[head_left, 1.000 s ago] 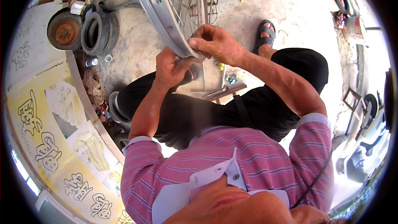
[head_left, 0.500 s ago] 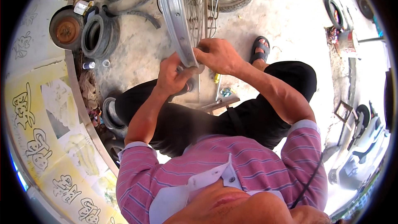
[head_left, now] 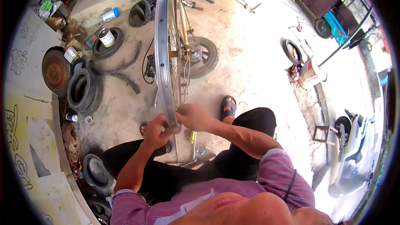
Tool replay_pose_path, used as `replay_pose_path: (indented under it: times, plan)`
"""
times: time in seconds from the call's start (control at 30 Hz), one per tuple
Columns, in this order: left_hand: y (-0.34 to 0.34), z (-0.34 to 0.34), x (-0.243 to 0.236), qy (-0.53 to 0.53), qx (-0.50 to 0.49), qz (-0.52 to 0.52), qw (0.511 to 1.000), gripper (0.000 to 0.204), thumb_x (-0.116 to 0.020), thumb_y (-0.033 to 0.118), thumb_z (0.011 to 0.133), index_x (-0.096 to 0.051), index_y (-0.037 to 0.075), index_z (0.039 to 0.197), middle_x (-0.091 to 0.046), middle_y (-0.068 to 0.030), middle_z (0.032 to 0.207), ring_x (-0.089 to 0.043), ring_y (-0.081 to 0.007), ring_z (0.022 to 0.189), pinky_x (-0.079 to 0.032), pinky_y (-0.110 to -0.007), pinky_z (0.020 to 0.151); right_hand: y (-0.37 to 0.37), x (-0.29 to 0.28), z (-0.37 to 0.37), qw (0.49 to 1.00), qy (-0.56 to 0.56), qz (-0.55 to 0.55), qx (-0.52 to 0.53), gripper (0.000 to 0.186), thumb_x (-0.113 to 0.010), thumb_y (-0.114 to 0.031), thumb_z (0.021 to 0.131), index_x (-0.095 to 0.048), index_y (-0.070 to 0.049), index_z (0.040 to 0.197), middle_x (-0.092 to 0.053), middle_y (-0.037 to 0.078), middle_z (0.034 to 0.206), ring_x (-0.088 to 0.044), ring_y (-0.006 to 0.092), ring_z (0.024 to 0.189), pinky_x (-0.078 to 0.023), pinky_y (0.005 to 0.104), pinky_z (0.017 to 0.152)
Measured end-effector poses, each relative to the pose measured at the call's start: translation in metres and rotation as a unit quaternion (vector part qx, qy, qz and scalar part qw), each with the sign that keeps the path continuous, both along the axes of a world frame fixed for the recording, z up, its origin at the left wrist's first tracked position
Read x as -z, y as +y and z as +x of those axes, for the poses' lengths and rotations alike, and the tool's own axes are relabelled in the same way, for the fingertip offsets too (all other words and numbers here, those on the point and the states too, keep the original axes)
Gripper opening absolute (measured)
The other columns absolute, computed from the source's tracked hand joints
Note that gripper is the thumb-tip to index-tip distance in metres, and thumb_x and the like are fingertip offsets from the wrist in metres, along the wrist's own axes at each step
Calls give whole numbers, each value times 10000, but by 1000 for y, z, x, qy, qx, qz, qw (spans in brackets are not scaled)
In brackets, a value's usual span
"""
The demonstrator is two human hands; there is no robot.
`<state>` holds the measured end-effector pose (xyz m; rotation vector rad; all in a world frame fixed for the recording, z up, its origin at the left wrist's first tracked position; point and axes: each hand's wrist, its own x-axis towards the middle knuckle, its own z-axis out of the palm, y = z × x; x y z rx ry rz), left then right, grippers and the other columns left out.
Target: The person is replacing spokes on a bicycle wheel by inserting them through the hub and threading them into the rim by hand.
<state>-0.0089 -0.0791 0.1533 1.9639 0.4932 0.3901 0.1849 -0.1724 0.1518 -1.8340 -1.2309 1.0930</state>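
A silver spoked wheel rim (head_left: 163,54) stands upright in front of me, attached to a cream bicycle frame (head_left: 181,10). My left hand (head_left: 157,131) is closed on the left side of the rim's lower end, thumb pressed against it. My right hand (head_left: 191,118) grips the same part from the right, fingers curled; anything smaller between the fingertips is hidden. Below my hands lie a yellow-handled tool (head_left: 193,136) and a thin metal rod (head_left: 177,154).
Old tyres (head_left: 85,89), rubber strips (head_left: 118,73) and cans (head_left: 106,37) lie on the left beside a graffitied board (head_left: 18,58). A small wheel (head_left: 204,58) is behind the rim. A wooden stool (head_left: 323,134), white scooter (head_left: 350,154) and paint bucket (head_left: 312,71) are at the right.
The view has tilted up, showing more floor and bicycle frame, and my hands sit lower in the picture. Both hands stay on the rim's lower end.
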Motion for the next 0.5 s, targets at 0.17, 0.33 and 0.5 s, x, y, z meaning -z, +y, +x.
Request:
replay_pose_path:
  times: [0.17,0.33,0.5]
  plan:
    - [1,-10,21,-13,-13,-19,1000,360,-710,153,899,-633,26,1228,-695,-70,944,-654,-146,852,-510,-303,765,6,3,-2,1000,24,15,-2,568,-597,-532,916,-689,28,922,-704,212,802,-708,357,751,-554,438,716]
    - [-3,-7,29,-80,-31,26,996,163,-725,78,883,-623,28,1000,-655,-81,852,-620,-153,683,-510,-298,637,8,2,0,991,130,-7,-8,568,-640,-519,922,-670,46,876,-692,181,739,-719,224,635,-562,370,635]
    - [-4,-8,21,-78,-34,46,995,172,-731,84,880,-627,37,1008,-649,-97,853,-635,-176,703,-514,-319,640,2,6,-8,998,63,18,17,594,-617,-537,927,-645,51,853,-675,215,742,-698,317,683,-538,426,653]
